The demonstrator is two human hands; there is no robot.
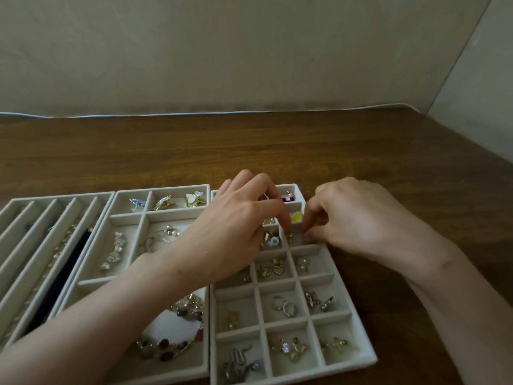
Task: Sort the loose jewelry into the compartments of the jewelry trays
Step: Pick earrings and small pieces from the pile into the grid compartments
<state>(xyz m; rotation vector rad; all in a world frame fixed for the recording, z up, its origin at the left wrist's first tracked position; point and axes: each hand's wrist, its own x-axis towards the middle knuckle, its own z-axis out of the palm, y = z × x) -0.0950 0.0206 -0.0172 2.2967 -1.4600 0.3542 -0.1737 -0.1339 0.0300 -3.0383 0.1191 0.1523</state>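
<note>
Brown wooden table [361,151] against a plain beige wall [249,51], with three grey velvet trays side by side at the near edge. All the action is at the far end of the grid tray [277,282] on the right. The left hand [238,218] reaches across from the middle tray [155,215], fingers curled down into the upper cells. It covers most of them, so I can't tell whether it's pinching anything. The right hand [358,218] comes in from the other side, fingertips [308,236] bunched at the tray's right wall, close to the left hand's. Whether anything is held there is too small and shadowed to call.

Peeking out between the hands are a yellow piece [296,216] and a pink-and-black piece [288,196], each in its own cell. Nearer cells hold gold heart earrings [273,269] and silver hoops [284,305]. The left forearm hides part of the middle tray, and a beaded bracelet [169,348] shows below it. The slotted tray [16,218] on the far left runs off frame, with a dark band [69,270] in one slot.
</note>
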